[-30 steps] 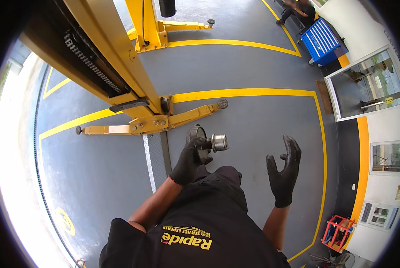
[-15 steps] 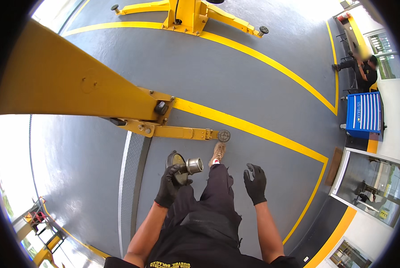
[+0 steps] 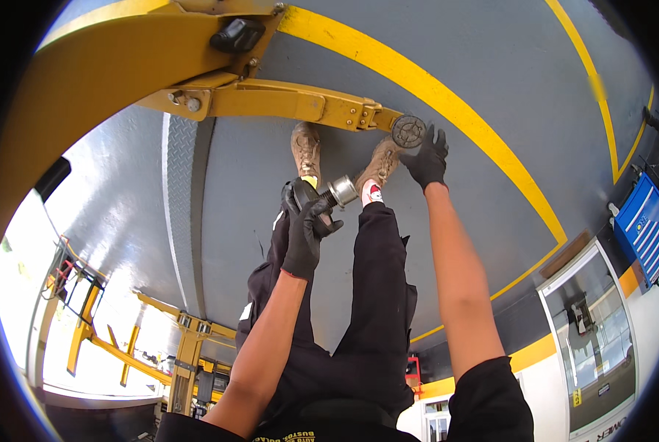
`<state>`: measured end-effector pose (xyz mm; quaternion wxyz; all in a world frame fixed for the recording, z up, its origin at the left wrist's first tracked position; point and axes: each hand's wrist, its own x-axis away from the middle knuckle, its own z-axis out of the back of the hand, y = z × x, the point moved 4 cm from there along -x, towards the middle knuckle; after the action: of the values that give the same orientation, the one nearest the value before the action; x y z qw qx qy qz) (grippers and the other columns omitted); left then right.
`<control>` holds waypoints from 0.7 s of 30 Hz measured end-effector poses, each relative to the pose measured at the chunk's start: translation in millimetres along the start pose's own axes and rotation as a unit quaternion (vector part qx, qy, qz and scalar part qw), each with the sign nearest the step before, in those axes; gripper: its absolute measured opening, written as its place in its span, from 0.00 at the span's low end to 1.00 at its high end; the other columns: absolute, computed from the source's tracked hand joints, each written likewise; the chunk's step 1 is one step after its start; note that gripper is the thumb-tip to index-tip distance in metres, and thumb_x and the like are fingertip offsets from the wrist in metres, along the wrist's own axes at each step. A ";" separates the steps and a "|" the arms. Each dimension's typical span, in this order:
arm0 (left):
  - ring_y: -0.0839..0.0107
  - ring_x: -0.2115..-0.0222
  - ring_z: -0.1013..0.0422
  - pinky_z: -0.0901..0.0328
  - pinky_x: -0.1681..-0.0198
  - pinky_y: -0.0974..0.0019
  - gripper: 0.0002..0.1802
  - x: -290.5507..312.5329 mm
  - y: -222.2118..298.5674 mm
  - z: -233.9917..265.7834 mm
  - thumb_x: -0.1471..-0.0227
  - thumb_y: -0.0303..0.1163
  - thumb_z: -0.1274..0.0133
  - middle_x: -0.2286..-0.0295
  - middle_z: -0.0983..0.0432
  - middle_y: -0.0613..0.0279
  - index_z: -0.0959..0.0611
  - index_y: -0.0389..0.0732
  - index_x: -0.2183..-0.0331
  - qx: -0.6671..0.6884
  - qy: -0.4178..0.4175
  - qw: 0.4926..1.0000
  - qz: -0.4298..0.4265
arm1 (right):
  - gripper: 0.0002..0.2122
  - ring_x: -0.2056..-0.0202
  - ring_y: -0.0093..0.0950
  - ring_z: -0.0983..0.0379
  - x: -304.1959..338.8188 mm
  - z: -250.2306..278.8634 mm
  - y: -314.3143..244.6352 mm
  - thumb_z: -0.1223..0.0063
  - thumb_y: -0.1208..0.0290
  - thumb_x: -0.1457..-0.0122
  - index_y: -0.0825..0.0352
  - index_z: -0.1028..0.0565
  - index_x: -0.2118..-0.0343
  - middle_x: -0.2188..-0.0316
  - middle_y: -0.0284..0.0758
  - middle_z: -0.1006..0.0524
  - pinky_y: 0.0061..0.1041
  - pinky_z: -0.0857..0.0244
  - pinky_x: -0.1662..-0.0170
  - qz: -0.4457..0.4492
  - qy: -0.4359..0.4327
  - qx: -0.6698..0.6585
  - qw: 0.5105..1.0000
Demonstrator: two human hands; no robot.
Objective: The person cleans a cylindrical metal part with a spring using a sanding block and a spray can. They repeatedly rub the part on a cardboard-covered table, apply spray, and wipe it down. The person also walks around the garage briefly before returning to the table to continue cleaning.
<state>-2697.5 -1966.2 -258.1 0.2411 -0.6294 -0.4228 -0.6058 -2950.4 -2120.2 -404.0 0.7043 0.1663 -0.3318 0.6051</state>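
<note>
My left hand (image 3: 302,237), in a black glove, is closed round a dark round lift pad (image 3: 307,196) with a threaded stem. The stem points right and ends in a shiny metal collar (image 3: 343,190). My right hand (image 3: 427,159), gloved as well, has its fingers apart and holds nothing. It is right beside the round pad (image 3: 408,132) at the tip of the yellow lift arm (image 3: 285,102); whether it touches that pad I cannot tell. Both of my shoes stand below the lift arm.
A thick yellow lift post (image 3: 116,66) rises at the upper left. A grey tread-plate strip (image 3: 181,199) runs along the floor on my left. Yellow lines (image 3: 447,85) mark the grey floor. At the right are a blue tool cabinet (image 3: 642,228) and a framed glass door (image 3: 594,339).
I have stepped closer to the lift arm, and both shoes now show. My right hand has reached forward to the arm's end pad. The lift pad stays in my left hand.
</note>
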 end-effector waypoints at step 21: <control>0.58 0.55 0.24 0.28 0.51 0.41 0.27 -53.3 -1.4 36.2 0.41 0.46 0.50 0.53 0.26 0.51 0.31 0.43 0.45 0.146 0.027 0.988 0.053 | 0.47 0.39 0.47 0.44 -34.8 -51.5 7.0 0.23 0.60 0.65 0.59 0.40 0.40 0.41 0.49 0.43 0.50 0.36 0.43 0.030 0.077 -0.035 0.996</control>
<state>-2673.5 -1948.7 -315.3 0.3730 -0.5926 -0.4663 -0.5406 -2945.0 -2111.8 -465.7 0.7149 0.0844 -0.3023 0.6248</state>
